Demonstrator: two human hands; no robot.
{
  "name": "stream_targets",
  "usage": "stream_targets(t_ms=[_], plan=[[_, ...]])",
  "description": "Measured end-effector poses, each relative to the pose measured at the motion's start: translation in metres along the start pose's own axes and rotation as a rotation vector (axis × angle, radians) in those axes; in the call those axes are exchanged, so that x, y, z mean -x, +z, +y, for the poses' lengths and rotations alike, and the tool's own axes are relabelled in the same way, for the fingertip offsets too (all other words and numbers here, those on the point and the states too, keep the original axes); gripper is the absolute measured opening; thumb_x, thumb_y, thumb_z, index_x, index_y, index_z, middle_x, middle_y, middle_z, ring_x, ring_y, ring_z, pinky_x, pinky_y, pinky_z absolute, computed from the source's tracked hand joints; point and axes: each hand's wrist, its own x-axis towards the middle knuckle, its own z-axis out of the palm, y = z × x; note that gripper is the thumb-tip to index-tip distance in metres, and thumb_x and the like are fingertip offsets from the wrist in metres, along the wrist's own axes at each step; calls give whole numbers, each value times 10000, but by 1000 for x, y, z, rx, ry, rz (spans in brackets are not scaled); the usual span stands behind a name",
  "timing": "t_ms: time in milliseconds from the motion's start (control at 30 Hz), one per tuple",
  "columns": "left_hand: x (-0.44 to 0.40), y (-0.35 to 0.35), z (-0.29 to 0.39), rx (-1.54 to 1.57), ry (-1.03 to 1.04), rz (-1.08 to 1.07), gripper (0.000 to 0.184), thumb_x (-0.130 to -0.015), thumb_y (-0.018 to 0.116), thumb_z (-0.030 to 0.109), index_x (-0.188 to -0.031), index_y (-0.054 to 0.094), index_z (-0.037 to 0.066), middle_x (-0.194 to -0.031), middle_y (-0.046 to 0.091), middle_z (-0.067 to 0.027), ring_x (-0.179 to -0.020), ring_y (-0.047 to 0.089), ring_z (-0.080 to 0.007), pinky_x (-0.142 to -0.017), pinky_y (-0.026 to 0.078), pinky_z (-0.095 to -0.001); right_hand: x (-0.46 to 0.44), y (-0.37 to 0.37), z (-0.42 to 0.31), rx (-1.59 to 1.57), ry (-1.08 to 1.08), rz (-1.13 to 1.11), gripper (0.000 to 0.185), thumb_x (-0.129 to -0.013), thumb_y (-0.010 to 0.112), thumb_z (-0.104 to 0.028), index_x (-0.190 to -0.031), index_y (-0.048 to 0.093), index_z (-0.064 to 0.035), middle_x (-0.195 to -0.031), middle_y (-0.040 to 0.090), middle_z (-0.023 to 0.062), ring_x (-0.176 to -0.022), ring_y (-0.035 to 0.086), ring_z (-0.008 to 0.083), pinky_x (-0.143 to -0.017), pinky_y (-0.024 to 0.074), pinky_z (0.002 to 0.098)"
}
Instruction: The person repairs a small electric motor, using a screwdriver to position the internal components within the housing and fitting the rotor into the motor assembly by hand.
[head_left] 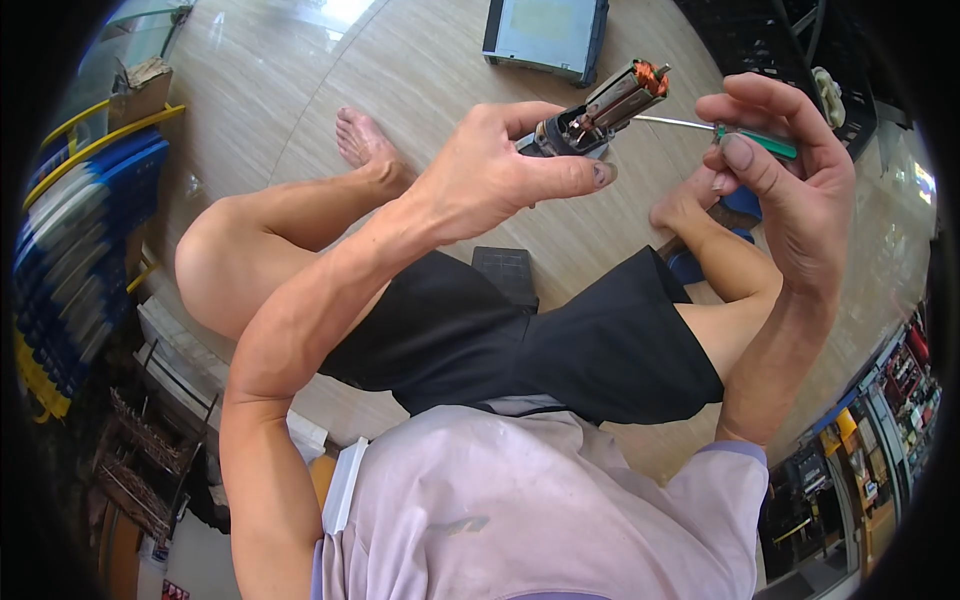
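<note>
My left hand [515,165] grips the black housing of a small motor [562,136], thumb and fingers round its lower end. From the housing the motor's rotor, with orange copper windings [643,77], sticks out toward the upper right. A screwdriver with a green handle [765,142] lies between the thumb and fingers of my right hand [775,150]. Its thin metal shaft [680,122] points left and reaches the side of the rotor; whether the tip touches is hard to tell.
A grey box-shaped device [545,35] rests on the tiled floor beyond the hands. Between the legs sits a dark box [503,272]. Blue stacked items [80,240] with yellow bars stand at left. Shelves with many small parts [870,450] line the lower right.
</note>
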Motion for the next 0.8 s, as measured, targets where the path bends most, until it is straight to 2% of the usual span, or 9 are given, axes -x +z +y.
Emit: stream_targets(t_ms=[267, 400, 433, 533, 600, 667, 700, 733, 800], plan=[[-1, 1, -5, 9, 6, 12, 512, -797, 850, 448, -1054, 763, 14, -756, 612, 5, -668, 545, -90, -600, 441, -270, -2, 18, 2, 100, -71, 93, 419, -1005, 700, -221, -1324, 610, 35, -1061, 736, 132, -788, 689, 133, -729, 569, 243], [1, 1, -6, -15, 2, -4, 466, -813, 840, 430, -1026, 760, 24, -761, 612, 13, -683, 546, -83, -613, 450, -263, -13, 21, 10, -11, -238, 260, 337, -1059, 504, -121, -1317, 587, 78, -887, 666, 76, -703, 643, 132, -656, 518, 237], [1, 1, -5, -28, -1, -12, 417, -831, 836, 401, -997, 752, 28, -762, 608, 20, -700, 550, -71, -627, 452, -251, -12, 27, 3, -113, -178, 306, 361, -1035, 428, -67, -1320, 572, 101, -796, 578, 39, -693, 601, 114, -608, 482, 237], [3, 0, -1, -86, -6, -27, 381, -846, 833, 371, -983, 745, 27, -768, 607, 30, -718, 553, -56, -646, 446, -233, -12, -1, -2, -409, -88, -212, 366, -1044, 416, -91, -1310, 575, 106, -792, 538, 26, -713, 581, 96, -581, 448, 232], [4, -1, 1, -128, -6, -29, 401, -842, 833, 368, -1017, 746, 17, -786, 621, 26, -737, 562, -59, -667, 447, -233, -7, 9, 1, -158, -179, -182, 413, -1040, 545, -203, -1340, 594, 77, -856, 539, 2, -719, 537, 48, -602, 401, 182], [5, 0, 3, -165, -6, -24, 435, -838, 831, 360, -1069, 747, 2, -817, 648, 15, -771, 581, -69, -705, 458, -237, -3, 24, 7, 304, -296, -54, 470, -1022, 626, -272, -1360, 605, 55, -885, 535, -12, -704, 506, 28, -613, 370, 160], [6, 1, 1, -168, 6, -23, 452, -835, 830, 354, -1096, 743, -4, -840, 660, 6, -795, 588, -77, -729, 464, -244, -3, 24, 11, 274, -273, -88, 535, -950, 757, -298, -1370, 630, 6, -905, 528, -23, -715, 477, 19, -627, 352, 154], [6, 1, -2, -172, 20, -22, 470, -832, 829, 348, -1123, 739, -9, -863, 672, -3, -819, 595, -84, -754, 471, -250, 2, 34, 2, 335, -139, -51, 493, -917, 796, -217, -1345, 655, -18, -888, 546, -26, -706, 483, 24, -623, 354, 167], [6, -1, -10, -172, 56, 1, 546, -801, 832, 391, -1151, 738, -18, -868, 692, -39, -816, 616, -117, -751, 488, -278, -2, 27, 9, 576, -226, -157, 465, -898, 812, -162, -1323, 673, -32, -869, 587, -24, -678, 485, 24, -608, 362, 172]])
